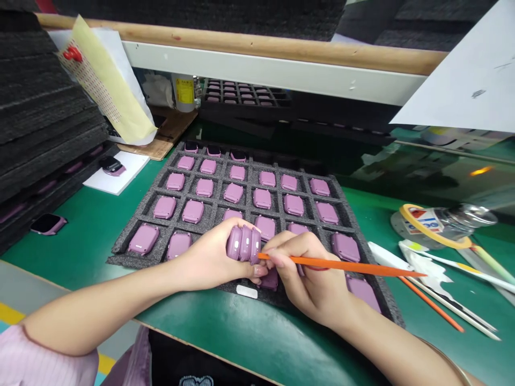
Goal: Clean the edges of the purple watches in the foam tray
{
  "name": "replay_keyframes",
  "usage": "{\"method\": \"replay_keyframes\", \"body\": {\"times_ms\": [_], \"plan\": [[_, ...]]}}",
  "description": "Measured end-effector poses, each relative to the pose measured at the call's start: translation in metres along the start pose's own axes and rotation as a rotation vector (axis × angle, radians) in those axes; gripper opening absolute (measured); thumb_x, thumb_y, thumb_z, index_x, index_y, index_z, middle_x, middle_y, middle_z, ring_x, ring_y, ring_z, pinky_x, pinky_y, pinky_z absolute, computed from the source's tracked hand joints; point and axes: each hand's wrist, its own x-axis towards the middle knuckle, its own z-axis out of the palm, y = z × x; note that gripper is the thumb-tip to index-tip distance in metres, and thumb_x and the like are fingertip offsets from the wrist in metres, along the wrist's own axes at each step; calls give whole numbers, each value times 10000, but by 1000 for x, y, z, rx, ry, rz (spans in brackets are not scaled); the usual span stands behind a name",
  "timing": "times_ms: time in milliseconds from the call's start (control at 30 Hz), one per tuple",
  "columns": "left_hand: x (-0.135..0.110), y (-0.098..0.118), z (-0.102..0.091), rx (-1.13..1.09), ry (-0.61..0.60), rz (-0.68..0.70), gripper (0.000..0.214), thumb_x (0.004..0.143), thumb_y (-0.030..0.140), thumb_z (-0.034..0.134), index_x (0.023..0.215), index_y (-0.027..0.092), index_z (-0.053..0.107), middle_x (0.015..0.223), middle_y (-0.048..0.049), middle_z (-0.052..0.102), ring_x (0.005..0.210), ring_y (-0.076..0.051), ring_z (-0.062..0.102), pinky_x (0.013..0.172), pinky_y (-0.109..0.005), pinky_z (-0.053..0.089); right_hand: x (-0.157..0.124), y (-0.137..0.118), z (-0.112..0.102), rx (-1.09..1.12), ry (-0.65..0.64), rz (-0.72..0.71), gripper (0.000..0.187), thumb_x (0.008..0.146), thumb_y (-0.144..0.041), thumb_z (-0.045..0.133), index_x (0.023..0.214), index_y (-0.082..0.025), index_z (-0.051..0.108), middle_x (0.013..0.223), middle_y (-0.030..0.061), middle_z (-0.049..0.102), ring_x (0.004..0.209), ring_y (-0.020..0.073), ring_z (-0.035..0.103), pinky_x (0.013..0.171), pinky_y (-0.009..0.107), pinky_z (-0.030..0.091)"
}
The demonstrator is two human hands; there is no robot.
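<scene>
Three purple watch cases (244,244) are stacked side by side in my left hand (215,252), their edges turned up and a small light slot showing on each. My right hand (309,273) pinches a thin orange stick (341,265), whose blunt end touches or nearly touches the rightmost case. The stick's long pointed end reaches out to the right. Beneath both hands lies a dark grey foam tray (116,260) with rows of compartments. Most visible compartments hold a purple watch case (145,238), and my hands hide some of them.
Stacked black foam trays (36,107) rise at the left, near a loose watch (48,224) and another watch (112,165) on a white pad (131,169). At right lie a glass bottle (426,222), white brushes and an orange stick (436,305). A shelf edge (261,64) crosses above.
</scene>
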Motion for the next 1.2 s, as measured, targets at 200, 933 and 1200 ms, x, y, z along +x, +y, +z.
{"method": "replay_keyframes", "body": {"times_ms": [200,933,1200], "plan": [[0,-1,-1,9,-3,15,520,631,104,861,1049,184,562,796,64,629,698,-97,620,661,-246,524,-1,2,0,-3,-3,-10,141,983,-104,508,949,-236,472,730,-15,634,672,126,651,584,233,564],[-1,1,0,12,6,-15,550,598,113,877,1042,182,561,768,69,620,685,-110,620,657,-259,508,-2,2,-2,-62,9,-7,146,975,-103,517,943,-239,475,734,-10,655,668,128,668,570,231,556],[1,-2,0,86,22,35,502,599,159,849,1007,204,560,856,31,627,754,-149,608,701,-305,503,3,-10,0,-212,-49,-25,122,991,-162,520,908,-244,483,757,9,643,596,122,643,499,224,514]]}}
